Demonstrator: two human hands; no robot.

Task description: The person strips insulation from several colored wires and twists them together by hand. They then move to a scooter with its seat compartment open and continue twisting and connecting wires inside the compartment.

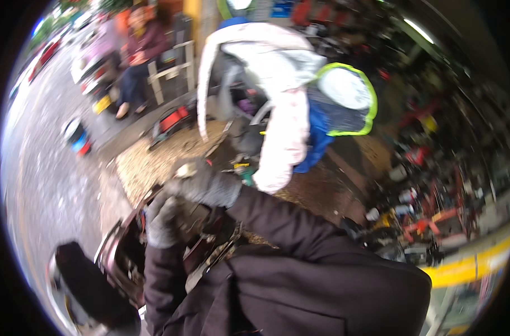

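My left hand (163, 219), in a grey work glove, is closed with its fingers bent toward my other hand. Just beyond it is my right hand (207, 183), in the same kind of glove, its fingers curled and almost touching the left. Blur hides whatever lies between them. A small pale spot shows at the right fingertips, too smeared to name. Both hands hover over a partly stripped motorbike with dark red bodywork (133, 246). Its long black seat (89, 285) is at the lower left.
A co-worker in a pale sleeve (288, 134) leans in close ahead, beside a grey and lime-edged garment (350, 101). Tan cardboard (148, 162) lies on the ground. A seated person (140, 61) and a bucket (77, 137) are at the left. Tools and parts (428, 218) clutter the right.
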